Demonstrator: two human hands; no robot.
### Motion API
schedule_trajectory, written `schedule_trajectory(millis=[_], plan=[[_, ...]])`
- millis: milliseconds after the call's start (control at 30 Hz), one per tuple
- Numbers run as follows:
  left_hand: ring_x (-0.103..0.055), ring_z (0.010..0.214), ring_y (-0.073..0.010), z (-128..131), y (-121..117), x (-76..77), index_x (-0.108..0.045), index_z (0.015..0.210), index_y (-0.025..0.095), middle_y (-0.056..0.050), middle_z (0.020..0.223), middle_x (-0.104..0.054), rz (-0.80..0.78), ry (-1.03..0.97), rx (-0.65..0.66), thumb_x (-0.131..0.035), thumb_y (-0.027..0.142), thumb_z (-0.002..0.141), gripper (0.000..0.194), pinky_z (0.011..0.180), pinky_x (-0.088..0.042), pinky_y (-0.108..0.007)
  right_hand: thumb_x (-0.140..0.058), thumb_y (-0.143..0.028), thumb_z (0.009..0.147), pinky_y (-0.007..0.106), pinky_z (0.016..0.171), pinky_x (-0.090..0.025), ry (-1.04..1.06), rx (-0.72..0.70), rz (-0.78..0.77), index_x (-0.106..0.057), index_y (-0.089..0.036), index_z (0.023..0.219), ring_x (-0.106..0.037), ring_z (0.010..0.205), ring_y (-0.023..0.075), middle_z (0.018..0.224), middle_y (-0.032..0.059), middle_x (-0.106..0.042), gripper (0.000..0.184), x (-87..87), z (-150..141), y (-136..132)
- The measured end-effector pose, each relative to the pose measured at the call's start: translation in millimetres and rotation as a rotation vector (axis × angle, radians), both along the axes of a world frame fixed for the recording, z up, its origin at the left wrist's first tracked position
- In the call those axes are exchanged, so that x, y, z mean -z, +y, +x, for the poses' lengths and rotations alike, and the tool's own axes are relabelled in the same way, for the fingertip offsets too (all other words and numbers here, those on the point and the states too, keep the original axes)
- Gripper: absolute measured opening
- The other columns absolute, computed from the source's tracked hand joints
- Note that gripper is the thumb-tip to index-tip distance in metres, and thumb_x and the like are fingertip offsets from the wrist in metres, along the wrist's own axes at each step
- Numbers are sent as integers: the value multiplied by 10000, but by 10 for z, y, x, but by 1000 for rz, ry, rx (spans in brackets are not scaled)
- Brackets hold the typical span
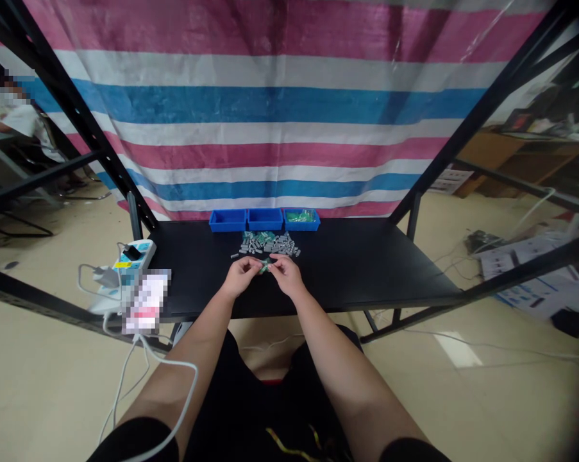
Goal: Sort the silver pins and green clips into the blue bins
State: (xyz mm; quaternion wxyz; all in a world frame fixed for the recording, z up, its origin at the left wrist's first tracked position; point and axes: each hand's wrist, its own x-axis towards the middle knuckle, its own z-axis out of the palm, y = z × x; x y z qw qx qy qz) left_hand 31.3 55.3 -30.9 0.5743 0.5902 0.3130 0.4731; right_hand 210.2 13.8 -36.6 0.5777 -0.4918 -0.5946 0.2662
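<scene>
A: Biggest first: a pink, white and blue striped plastic sheet hangs beyond the grip, and a flat black tabletop stretches out below it!

B: Straight past the fingers, 3 blue rectangular plastic bins in a row. Why there?

A: Likely to give the fingers elbow room. The bin beyond and right of the grip holds green pieces.

B: Closer in, just past the fingertips, a heap of small grey cylinders. A short reach, I'd judge!

A: Now the left hand and right hand: fingertips pinched narrow, 1 small green piece held between them.

B: 2 hands, presumably to steady something so tiny. Its details? Too small to tell.
</scene>
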Motion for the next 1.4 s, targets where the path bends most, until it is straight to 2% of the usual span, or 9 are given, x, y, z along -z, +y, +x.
schedule_trajectory(millis=[233, 467, 667, 800, 967, 1100, 1167, 1267, 1400], plan=[[-687, 831, -173, 18, -49, -5, -696, 901, 131, -89, 994, -715, 31, 22, 66, -908, 332, 610, 413, 847, -564, -354, -684, -464, 809, 380, 887, -548, 126, -59, -133, -608, -205, 728, -711, 969, 235, 1081, 114, -747, 282, 35, 3, 28], [-676, 925, -194, 8, -24, -30, -683, 763, 134, -99, 1045, -703, 46, 31, 34, -827, 402, 725, 306, 908, -530, -363, -707, -495, 798, 344, 810, -561, 131, -108, -131, -633, -207, 762, -701, 819, 193, 933, 56, -747, 299, 50, 11, 30], [-678, 814, -180, 4, -34, -65, -678, 788, 139, -66, 873, -727, -40, 38, 12, -832, 444, 711, 350, 857, -543, -367, -742, -560, 759, 362, 734, -584, 177, -123, -204, -614, -213, 771, -712, 711, 210, 757, 42, -733, 370, 7, -7, 10], [-692, 790, -168, 2, -17, -57, -567, 735, 151, -46, 849, -728, -107, -55, 27, -864, 408, 678, 396, 845, -564, -377, -787, -586, 691, 346, 633, -586, 273, -111, -258, -507, -234, 717, -700, 622, 208, 640, 7, -687, 450, 21, -27, 43], [-684, 729, -135, -2, 9, -55, -495, 843, 174, 10, 770, -693, -178, -138, 59, -900, 348, 639, 485, 788, -590, -344, -806, -521, 684, 311, 581, -581, 425, -149, -254, -528, -237, 958, -677, 558, 176, 599, -77, -611, 483, 18, 4, 67], [-662, 703, -111, -7, 10, -57, -556, 1020, 171, 43, 751, -635, -179, -164, 1, -886, 355, 662, 521, 820, -596, -345, -830, -460, 670, 324, 681, -602, 438, -184, -264, -600, -207, 1136, -695, 662, 165, 765, -16, -696, 578, -45, -1, 44], [-662, 733, -112, -10, 10, -59, -582, 1081, 167, 37, 777, -626, -157, -156, -1, -868, 362, 688, 524, 855, -588, -347, -840, -460, 655, 316, 670, -596, 397, -219, -273, -657, -193, 1063, -685, 683, 162, 807, 11, -713, 520, -66, -24, 37], [-671, 770, -118, -16, 16, -56, -610, 1123, 160, 18, 818, -644, -134, -132, 37, -859, 346, 704, 522, 878, -576, -334, -801, -503, 698, 273, 567, -555, 289, -235, -270, -689, -189, 851, -638, 604, 142, 703, 4, -680, 367, -71, -49, 38], [-691, 799, -145, -10, 15, -42, -632, 1100, 149, -23, 874, -689, -145, -122, 77, -863, 340, 695, 504, 874, -575, -348, -731, -564, 763, 266, 542, -532, 270, -173, -267, -648, -203, 728, -611, 530, 133, 633, -3, -651, 372, -64, -29, 39]])
